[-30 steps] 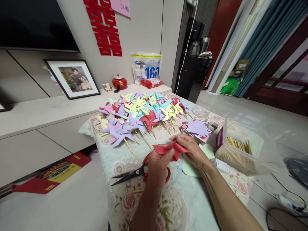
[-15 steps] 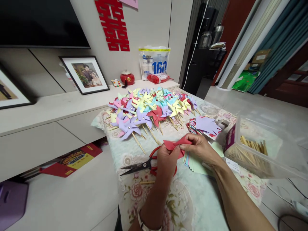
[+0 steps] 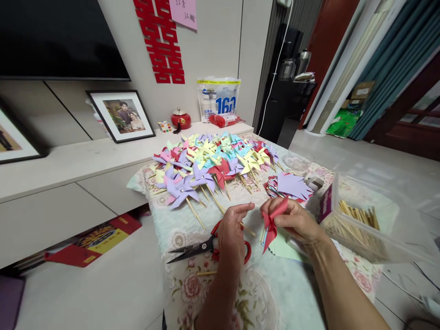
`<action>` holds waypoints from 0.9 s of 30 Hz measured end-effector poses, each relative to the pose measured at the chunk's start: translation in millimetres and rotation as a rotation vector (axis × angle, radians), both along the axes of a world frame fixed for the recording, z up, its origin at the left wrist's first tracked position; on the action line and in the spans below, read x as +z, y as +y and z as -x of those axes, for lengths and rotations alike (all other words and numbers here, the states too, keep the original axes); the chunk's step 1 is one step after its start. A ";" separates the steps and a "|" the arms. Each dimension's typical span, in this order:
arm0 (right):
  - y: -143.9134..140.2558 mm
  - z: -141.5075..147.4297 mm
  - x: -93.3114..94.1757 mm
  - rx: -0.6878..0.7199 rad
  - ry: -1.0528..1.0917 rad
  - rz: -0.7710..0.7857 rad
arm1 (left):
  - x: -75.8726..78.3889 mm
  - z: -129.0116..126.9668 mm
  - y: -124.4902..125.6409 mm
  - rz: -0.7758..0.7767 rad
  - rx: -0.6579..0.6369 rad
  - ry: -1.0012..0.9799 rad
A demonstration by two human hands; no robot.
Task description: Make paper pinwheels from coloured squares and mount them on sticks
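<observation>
While the right hand (image 3: 296, 221) sits right of frame centre, its fingers are pinched together on a folded red paper piece (image 3: 272, 223) that hangs tilted downward from the grip; left hand (image 3: 231, 231) lies just left of it, fingers loosely spread and holding nothing, apart from the red paper, over the red handles of the scissors (image 3: 202, 247) lying on the floral tablecloth (image 3: 254, 298); black blades point toward lower left; pile of finished pinwheels (image 3: 209, 160) on wooden sticks fills the frame centre above the hands; stack of cut paper squares (image 3: 292, 185) just above the right hand; clear box of sticks (image 3: 357, 224) at right; framed photo (image 3: 121, 114) at upper left.
</observation>
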State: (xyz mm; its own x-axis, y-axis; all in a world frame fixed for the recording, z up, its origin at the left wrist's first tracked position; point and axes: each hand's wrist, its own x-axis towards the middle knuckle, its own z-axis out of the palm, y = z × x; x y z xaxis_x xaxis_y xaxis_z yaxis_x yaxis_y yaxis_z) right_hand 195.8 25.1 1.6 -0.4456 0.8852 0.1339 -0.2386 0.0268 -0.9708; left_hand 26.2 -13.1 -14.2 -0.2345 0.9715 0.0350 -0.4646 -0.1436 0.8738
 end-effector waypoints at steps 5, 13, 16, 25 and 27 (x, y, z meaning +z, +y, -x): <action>-3.5 4.0 0.5 0.219 -0.201 0.040 | 4.2 -1.3 -4.6 -0.016 -0.172 -0.209; -7.7 12.7 1.3 0.252 -0.344 0.055 | -3.2 5.5 -3.4 -0.134 -0.298 -0.182; -7.7 12.0 4.0 0.205 -0.295 0.052 | -0.5 7.1 -3.4 -0.118 -0.060 -0.185; -10.6 18.3 5.8 0.309 -0.270 0.145 | -1.5 3.8 2.6 0.126 0.086 -0.181; -11.0 20.1 5.5 0.331 -0.293 0.170 | 0.0 3.2 0.3 0.125 0.060 -0.192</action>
